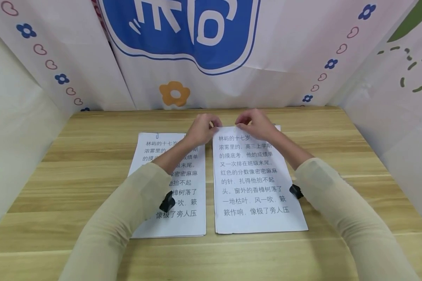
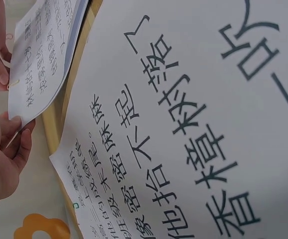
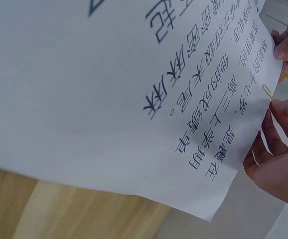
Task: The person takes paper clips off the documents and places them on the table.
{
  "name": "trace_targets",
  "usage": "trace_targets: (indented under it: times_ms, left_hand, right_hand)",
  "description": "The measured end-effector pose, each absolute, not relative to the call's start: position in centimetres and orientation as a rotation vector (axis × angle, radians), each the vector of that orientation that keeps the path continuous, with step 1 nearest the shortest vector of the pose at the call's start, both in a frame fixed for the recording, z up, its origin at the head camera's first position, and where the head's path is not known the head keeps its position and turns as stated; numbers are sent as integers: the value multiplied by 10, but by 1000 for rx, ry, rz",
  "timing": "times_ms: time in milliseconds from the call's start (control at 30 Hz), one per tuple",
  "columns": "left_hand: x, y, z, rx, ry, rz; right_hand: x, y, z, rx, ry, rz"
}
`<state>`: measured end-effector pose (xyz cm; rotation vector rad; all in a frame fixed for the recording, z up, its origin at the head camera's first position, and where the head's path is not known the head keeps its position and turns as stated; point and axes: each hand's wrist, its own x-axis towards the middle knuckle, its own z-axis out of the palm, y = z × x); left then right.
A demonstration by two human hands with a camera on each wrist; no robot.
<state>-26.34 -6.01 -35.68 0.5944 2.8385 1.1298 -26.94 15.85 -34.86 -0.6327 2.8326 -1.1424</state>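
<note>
first, see a left stack [image 1: 190, 191] on the table [image 1: 74, 164], with a small clip [image 1: 157, 136] on top. next, find the left hand [image 1: 202, 129] pinching the top left corner of the right stack [image 1: 251, 179], then the right hand [image 1: 258, 124] pinching a yellow clip [image 3: 268, 91] at that top edge. looks like sliding it on; probably needs a gentle push. see that stack white, with black words, curved near its top.

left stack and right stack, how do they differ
The left hand pinches the top of the right stack; no hand grips the left stack. The left sleeve covers some of the left stack's text; the right stack's is mostly uncovered. The left stack has a green clip, the right stack a yellow clip at the right hand. Both are white with matching visible print.
</note>
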Motion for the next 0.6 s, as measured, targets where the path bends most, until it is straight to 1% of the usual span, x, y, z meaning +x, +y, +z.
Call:
trace_targets:
  times_ms: [600]
  left_hand:
    - [-262, -60, -355, 605, 2836, 1123]
  right_hand:
    - [-268, 154, -351, -614, 2822, -1132]
